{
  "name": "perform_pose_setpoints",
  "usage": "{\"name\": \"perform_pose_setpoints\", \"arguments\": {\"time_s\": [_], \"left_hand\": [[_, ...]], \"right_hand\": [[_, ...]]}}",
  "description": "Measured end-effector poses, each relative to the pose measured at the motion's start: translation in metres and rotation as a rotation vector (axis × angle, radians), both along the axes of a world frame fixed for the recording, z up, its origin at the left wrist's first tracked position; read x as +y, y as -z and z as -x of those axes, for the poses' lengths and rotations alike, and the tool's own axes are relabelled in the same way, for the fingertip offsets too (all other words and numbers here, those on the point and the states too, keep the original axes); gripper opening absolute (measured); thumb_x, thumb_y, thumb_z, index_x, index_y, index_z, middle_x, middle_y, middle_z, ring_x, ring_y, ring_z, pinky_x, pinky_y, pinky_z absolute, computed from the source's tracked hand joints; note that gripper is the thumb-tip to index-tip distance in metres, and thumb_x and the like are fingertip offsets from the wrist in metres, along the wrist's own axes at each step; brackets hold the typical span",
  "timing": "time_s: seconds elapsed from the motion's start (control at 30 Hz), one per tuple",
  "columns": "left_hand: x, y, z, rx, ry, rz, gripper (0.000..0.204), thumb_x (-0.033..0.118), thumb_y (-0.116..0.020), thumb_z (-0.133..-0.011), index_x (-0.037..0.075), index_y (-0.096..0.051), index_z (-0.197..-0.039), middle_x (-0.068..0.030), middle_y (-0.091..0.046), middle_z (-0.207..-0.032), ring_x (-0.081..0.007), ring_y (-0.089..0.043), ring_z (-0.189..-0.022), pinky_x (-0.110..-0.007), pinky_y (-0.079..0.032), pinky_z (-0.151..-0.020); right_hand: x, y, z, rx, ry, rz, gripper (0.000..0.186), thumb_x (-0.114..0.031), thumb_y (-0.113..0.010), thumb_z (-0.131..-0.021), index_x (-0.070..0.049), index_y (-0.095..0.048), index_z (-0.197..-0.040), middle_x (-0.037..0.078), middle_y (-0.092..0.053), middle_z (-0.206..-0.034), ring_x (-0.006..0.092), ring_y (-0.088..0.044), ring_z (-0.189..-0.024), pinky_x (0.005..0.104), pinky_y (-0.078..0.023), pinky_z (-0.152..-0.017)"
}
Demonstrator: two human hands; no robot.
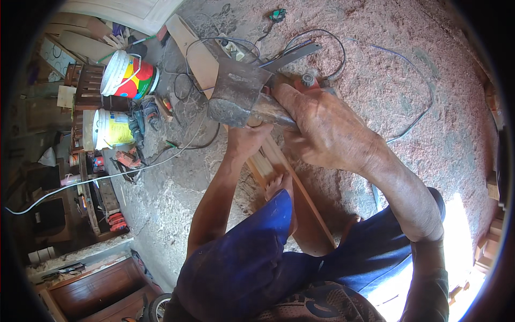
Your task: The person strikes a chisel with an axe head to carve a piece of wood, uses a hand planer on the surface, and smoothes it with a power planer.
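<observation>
the right hand (335, 129) has its fingers closed around the handle of a hammer (233, 91), whose metal head is above a long wooden beam (307, 196). the left hand (245, 141) is at the beam, partly hidden by the hammer; its grip cannot be told. a bare foot (280, 187) rests nearer on the beam. a multicoloured bucket (126, 76) stands far left.
</observation>
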State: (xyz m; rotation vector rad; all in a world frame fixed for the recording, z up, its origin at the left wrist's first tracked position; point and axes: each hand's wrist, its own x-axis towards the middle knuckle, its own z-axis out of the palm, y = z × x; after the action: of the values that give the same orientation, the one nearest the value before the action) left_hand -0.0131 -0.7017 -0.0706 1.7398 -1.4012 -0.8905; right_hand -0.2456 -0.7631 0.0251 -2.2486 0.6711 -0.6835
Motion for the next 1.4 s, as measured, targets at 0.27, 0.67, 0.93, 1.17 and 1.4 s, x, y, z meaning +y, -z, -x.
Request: {"name": "perform_pose_setpoints", "arguments": {"time_s": [0.27, 0.67, 0.93, 1.17, 1.4], "left_hand": [[0.013, -0.001, 0.001, -0.117, 0.062, 0.136, 0.038, 0.003, -0.076, -0.079, 0.002, -0.068, -0.116, -0.0091, -0.072, -0.114, -0.0212, -0.069, -0.102, -0.035, -0.053, -0.091], [0.029, 0.047, -0.037, -0.813, 0.294, 0.377, 0.046, 0.024, -0.075, -0.092, 0.006, -0.058, -0.131, -0.0089, -0.065, -0.120, -0.0224, -0.063, -0.116, -0.037, -0.051, -0.097], [0.032, 0.040, -0.039, -0.743, 0.295, 0.292, 0.039, 0.033, -0.053, -0.105, 0.007, -0.056, -0.133, -0.0090, -0.061, -0.127, -0.0206, -0.058, -0.121, -0.035, -0.048, -0.104], [0.041, 0.032, -0.029, -0.394, 0.265, 0.234, 0.036, 0.025, -0.061, -0.100, 0.006, -0.055, -0.130, -0.0097, -0.061, -0.123, -0.0200, -0.058, -0.118, -0.035, -0.047, -0.102], [0.058, 0.039, -0.042, -0.126, 0.292, 0.118, 0.037, 0.019, -0.064, -0.099, 0.005, -0.053, -0.131, -0.0108, -0.060, -0.120, -0.0191, -0.058, -0.117, -0.034, -0.046, -0.102]], "right_hand": [[0.006, -0.005, -0.003, -0.033, -0.048, 0.015, 0.044, 0.001, -0.068, -0.074, 0.006, -0.053, -0.115, 0.023, -0.065, -0.076, 0.0416, -0.070, -0.081, 0.0466, -0.058, -0.074], [0.026, -0.015, -0.002, 0.241, -0.097, 0.115, 0.038, -0.007, -0.073, -0.081, 0.003, -0.057, -0.113, 0.019, -0.074, -0.087, 0.0341, -0.077, -0.080, 0.0427, -0.062, -0.068], [0.030, -0.003, -0.005, 0.340, -0.120, 0.160, 0.052, -0.012, -0.076, -0.081, 0.001, -0.053, -0.125, 0.017, -0.069, -0.088, 0.0323, -0.074, -0.074, 0.0401, -0.060, -0.062], [0.034, 0.012, -0.012, 0.403, -0.120, 0.132, 0.050, -0.012, -0.070, -0.085, 0.004, -0.052, -0.129, 0.017, -0.070, -0.088, 0.0307, -0.074, -0.074, 0.0382, -0.061, -0.061], [0.039, -0.004, -0.008, 0.261, -0.103, 0.168, 0.058, -0.012, -0.073, -0.082, 0.003, -0.051, -0.132, 0.017, -0.071, -0.089, 0.0315, -0.075, -0.078, 0.0389, -0.061, -0.063]]}}
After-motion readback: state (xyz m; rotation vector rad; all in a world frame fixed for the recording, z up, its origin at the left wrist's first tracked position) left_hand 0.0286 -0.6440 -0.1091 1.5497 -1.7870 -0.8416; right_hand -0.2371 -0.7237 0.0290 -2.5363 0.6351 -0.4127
